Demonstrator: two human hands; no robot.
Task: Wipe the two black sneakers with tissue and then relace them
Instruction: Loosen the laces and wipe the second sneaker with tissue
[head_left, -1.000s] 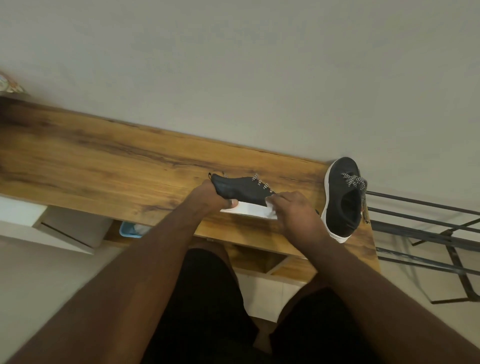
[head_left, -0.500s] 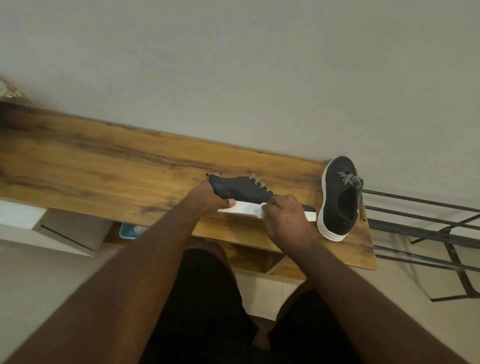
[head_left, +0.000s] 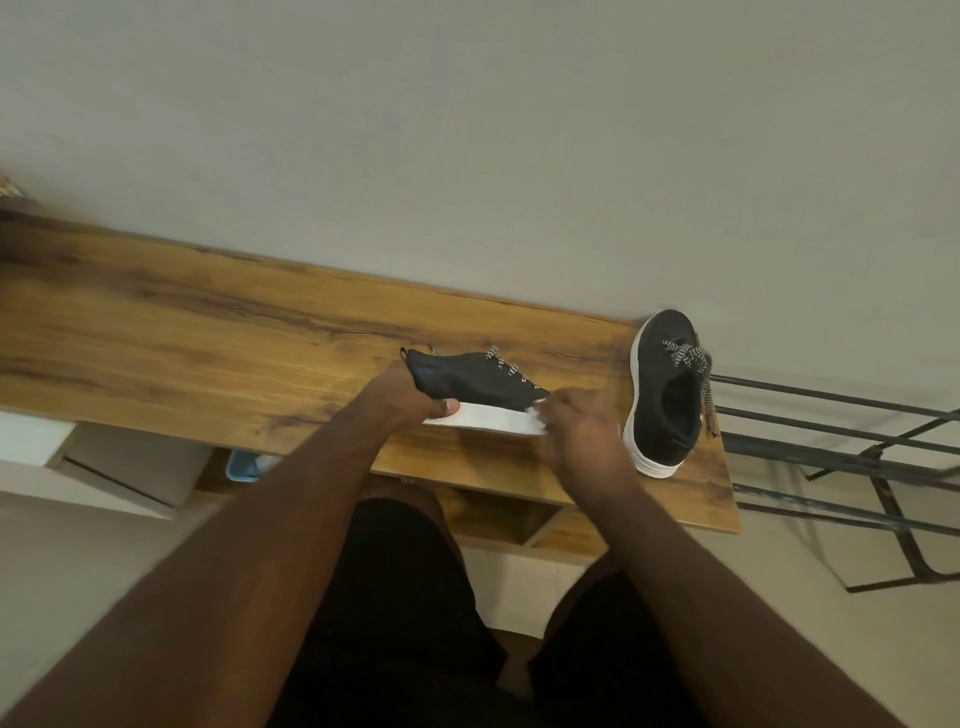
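Gripping heel of sneaker (head_left: 475, 376) was left hand (head_left: 402, 397), right hand (head_left: 584, 434) blurred at its toe, grip unclear, second sneaker (head_left: 667, 389) just right on table (head_left: 208, 332)

Two black sneakers with white soles on a wooden desk top

The nearer sneaker (head_left: 475, 378) lies tipped on its side, white sole (head_left: 485, 418) facing the person, heel to the left and toe to the right; its black-and-white speckled laces (head_left: 506, 364) are threaded through the eyelets, and the toe end is hidden. A scrap of white tissue (head_left: 537, 413) shows against its toe end, blurred. The second sneaker (head_left: 665, 392) stands upright on its sole at the desk's right end, toe toward the wall, opening facing up, with speckled laces (head_left: 691, 361) loose over its right side.
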